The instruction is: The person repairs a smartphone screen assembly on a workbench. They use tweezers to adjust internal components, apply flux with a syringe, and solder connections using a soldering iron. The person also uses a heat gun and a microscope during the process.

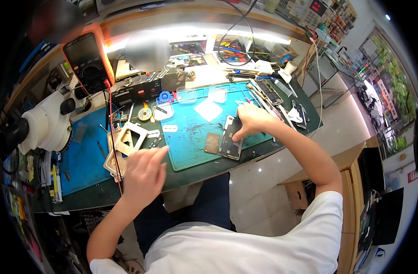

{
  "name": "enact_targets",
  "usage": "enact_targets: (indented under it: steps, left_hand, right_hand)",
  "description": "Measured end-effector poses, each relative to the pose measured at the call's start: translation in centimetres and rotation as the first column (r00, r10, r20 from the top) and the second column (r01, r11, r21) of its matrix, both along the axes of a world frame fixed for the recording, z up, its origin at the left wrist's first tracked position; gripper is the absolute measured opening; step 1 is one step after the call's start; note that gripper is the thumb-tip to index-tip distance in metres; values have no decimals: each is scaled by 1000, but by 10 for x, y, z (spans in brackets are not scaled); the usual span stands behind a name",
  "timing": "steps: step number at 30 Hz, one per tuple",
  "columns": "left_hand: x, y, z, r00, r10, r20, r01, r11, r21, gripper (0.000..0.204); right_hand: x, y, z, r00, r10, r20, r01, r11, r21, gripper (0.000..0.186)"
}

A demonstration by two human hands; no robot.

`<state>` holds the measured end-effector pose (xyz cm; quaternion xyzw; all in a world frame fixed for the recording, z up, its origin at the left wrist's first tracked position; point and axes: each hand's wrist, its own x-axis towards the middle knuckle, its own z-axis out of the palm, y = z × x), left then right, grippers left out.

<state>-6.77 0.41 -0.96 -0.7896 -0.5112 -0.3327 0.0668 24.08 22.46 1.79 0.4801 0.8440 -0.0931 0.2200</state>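
Observation:
A dark, opened smartphone (229,145) lies on the blue work mat, its long side toward me. My right hand (254,121) grips it at its upper right, the thumb on the phone's right edge and the fingers bent near its top end. Just left of the phone is a small brownish-grey flat rectangular piece (212,143). My left hand (145,176) is raised over the bench's near edge, nothing visible in it, its fingers loosely apart and slightly blurred. Beyond it sit a cream-coloured frame (130,138) and small white-and-dark parts (153,134).
An orange multimeter (88,59) stands at the left with a red lead hanging down. A white microscope (47,121) is beside it. Tweezers and tools (264,98), plus another phone (269,91), lie at the right. Clear plastic boxes (187,95) and a white square sheet (208,110) are farther back.

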Motion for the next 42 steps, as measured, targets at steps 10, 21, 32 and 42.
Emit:
enact_targets:
  steps: [10, 21, 32, 42]
  left_hand:
    - [70, 107, -16, 948, -307, 80, 307, 827, -470, 68]
    - [81, 127, -11, 968, -173, 181, 249, 736, -630, 50]
    - [-184, -74, 23, 640, 627, 444, -297, 735, -610, 16]
    - [-316, -18, -12, 927, 325, 187, -253, 910, -327, 25]
  right_hand:
    - [16, 13, -1, 990, -121, -66, 116, 990, -82, 102]
    - [87, -26, 12, 353, -693, -629, 125, 701, -702, 41]
    - [-119, -156, 57, 252, -645, -721, -250, 677, -693, 76]
    - [-358, -202, -26, 143, -758, -636, -145, 620, -771, 64]
